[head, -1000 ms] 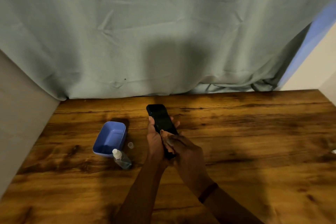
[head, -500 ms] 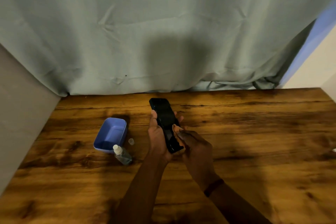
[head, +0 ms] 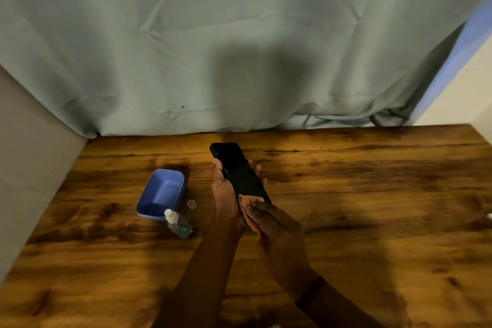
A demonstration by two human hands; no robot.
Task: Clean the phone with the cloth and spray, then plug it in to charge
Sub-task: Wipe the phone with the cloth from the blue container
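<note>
A black phone [head: 238, 170] is held above the wooden table [head: 359, 194], screen up, its far end pointing away from me. My left hand [head: 225, 192] cradles it from below, thumb on its left edge. My right hand [head: 279, 237] pinches a small orange cloth [head: 247, 210] and presses it on the phone's near end. A small clear spray bottle [head: 178, 225] with a white nozzle lies on the table left of my left wrist. Its clear cap [head: 191, 204] stands just beyond it.
A blue plastic tub [head: 162, 193] sits left of the phone, next to the bottle. A grey-green curtain [head: 239, 48] hangs behind the table's far edge. A grey wall [head: 29, 154] bounds the left side. A small white object [head: 489, 214] shows at the right edge.
My right hand has slid the cloth back down the screen toward the phone's near end. More of the black screen shows. The view has tilted slightly.
</note>
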